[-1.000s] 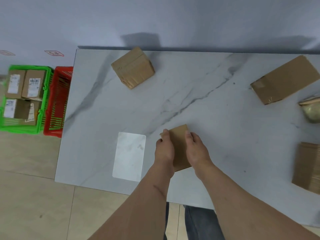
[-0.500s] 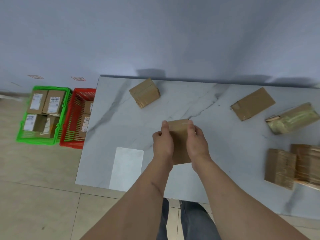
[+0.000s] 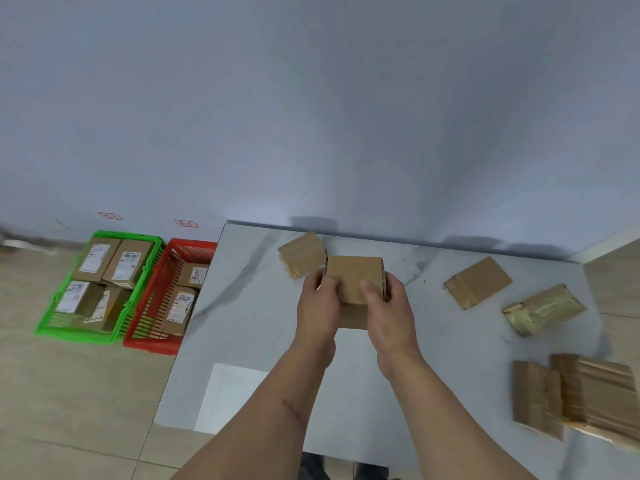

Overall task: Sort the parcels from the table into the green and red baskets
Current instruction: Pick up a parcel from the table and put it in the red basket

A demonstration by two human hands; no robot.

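Head view: I am holding one brown parcel (image 3: 353, 282) above the table (image 3: 249, 306), left hand (image 3: 317, 308) and right hand (image 3: 389, 311) both gripping its sides with curled fingers. No label is showing on the faces toward me. I judge this the inspection step. Next I am needing to find the label, then carry the parcel left to the green basket (image 3: 152, 268) or red basket (image 3: 147, 341).

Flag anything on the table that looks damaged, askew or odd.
One stands out: the tape-wrapped parcel near the table's right edge looks crumpled, its near end ragged under glossy yellowish tape. The other loose parcels lie at mixed angles, unbroken. Both the left hand and right hand grip a plain box.
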